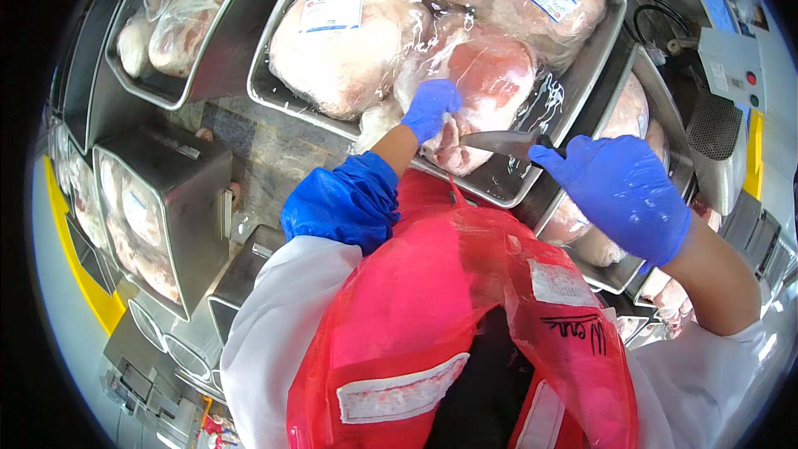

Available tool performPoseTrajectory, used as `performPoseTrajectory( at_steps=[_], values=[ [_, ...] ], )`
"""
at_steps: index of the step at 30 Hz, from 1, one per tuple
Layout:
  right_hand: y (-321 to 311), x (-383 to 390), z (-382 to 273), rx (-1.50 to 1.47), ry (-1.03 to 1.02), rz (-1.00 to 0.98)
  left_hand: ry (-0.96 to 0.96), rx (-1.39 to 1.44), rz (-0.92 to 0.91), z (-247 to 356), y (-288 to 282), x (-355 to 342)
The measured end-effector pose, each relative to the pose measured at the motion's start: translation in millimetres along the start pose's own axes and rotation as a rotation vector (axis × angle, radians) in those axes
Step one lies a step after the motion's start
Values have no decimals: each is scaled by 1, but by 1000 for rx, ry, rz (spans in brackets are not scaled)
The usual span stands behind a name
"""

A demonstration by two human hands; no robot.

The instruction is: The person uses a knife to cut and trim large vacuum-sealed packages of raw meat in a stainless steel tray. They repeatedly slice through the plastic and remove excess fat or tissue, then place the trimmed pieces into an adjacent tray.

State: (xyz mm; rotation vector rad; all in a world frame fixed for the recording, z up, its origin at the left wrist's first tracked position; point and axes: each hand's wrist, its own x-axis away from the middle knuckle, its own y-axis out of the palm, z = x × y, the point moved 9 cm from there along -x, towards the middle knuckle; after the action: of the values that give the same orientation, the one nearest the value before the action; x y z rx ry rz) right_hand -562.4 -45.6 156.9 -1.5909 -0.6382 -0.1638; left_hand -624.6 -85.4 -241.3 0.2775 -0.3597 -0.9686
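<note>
My right hand [632,195], in a blue glove, is wrapped round the dark handle of a knife [492,142]. The blade points left and lies against the near end of a large cut of raw meat [492,75] with a pink face. My left hand [433,106], also blue-gloved, is closed on the clear plastic bag [409,83] at the left side of this cut. The fingertips are partly hidden. The meat sits at the near side of a deep metal tub [320,123], beside more bagged, labelled meat [345,50].
Metal tubs of bagged meat stand at the upper left [184,90] and lower left [199,216]. Another meat-filled tub [611,270] is close under my right hand. Farther right are a grey control box [731,66] and a yellow rail [754,154].
</note>
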Motion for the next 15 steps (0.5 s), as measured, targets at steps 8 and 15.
performPoseTrajectory(
  at_steps=[8, 15],
  values=[
    [33, 15, 5, -86, 209, -83, 375, -1273, 49, 48, -15, 34],
    [38, 43, 24, 31, 261, -138, 242, -1180, -79, 49, 17, 4]
  ],
)
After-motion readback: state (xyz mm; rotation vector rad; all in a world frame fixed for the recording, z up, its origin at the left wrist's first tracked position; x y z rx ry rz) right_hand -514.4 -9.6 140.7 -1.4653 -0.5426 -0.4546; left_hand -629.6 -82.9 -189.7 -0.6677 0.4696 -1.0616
